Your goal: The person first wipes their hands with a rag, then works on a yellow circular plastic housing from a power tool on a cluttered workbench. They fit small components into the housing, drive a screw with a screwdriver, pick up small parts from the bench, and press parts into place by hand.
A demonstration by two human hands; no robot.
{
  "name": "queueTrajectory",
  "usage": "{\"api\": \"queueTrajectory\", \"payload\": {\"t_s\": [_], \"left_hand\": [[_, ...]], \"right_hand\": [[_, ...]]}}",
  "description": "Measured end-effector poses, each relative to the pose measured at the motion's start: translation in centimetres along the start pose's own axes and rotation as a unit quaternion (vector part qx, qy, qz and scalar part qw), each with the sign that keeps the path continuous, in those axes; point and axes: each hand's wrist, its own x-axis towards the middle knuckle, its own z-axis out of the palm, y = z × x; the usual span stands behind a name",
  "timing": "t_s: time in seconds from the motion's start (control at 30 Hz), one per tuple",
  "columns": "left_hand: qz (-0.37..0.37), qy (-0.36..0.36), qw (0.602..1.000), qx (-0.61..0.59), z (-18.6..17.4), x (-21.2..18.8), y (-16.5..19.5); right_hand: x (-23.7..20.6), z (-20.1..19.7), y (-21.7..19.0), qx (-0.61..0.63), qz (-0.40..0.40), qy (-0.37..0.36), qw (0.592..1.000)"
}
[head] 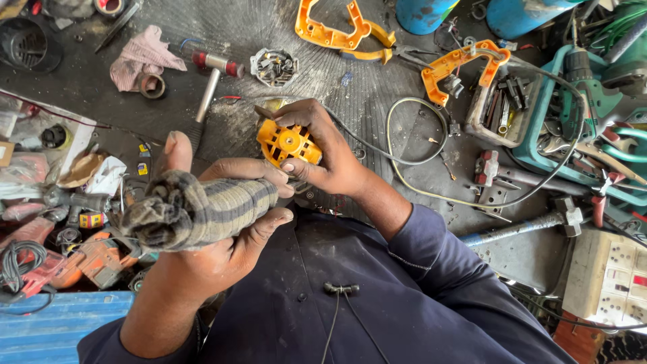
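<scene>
Right now your right hand point(330, 158) is closed around a small orange plastic housing point(288, 143), a round part with ribs and a pale hub in its middle; your fingers wrap its far and near edges and your thumb presses at its lower rim. It sits just above your lap, over the dark worktop point(283, 27). Your left hand point(216, 236) grips a rolled, striped grey-and-brown cloth point(195, 209), thumb raised along its top, and the near end of the cloth almost meets the housing.

A black cable point(404, 158) loops away from behind your right hand toward the right. Beyond the housing, a hammer point(205, 101) with a metal shaft lies pointing up the worktop, and a small round metal part full of bits point(273, 67) rests past it. A pink rag point(143, 57) lies crumpled at the upper left. Two orange tool-handle shells lie further out, one point(333, 30) at the top centre, the other point(458, 67) to its right, beside a tray of small tools point(502, 111). A green power tool point(586, 94) lies at the far right, with a white switchboard point(606, 280) below it. On your left sit a red drill point(87, 259) and loose packets point(94, 175).
</scene>
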Motion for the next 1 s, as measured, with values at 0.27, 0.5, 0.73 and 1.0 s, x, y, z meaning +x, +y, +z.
{"api": "queueTrajectory", "payload": {"t_s": [0.27,0.5,0.73,1.0], "left_hand": [[0.006,0.004,1.000,-0.009,0.3,0.4,0.5],[-0.054,0.045,0.987,-0.148,0.7,0.3,0.8],[-0.066,0.054,0.989,-0.118,0.3,-1.0,-0.5],[-0.019,0.040,0.986,-0.164,1.0,-0.3,-0.8]], "right_hand": [[-0.1,-0.4,-0.3,0.008,0.004,-0.015,1.000],[-0.1,-0.5,-0.7,0.013,0.011,-0.022,1.000],[-0.1,-0.5,-0.8,0.010,0.022,-0.024,0.999],[0.1,-0.6,-0.7,0.031,0.023,-0.040,0.998]]}}
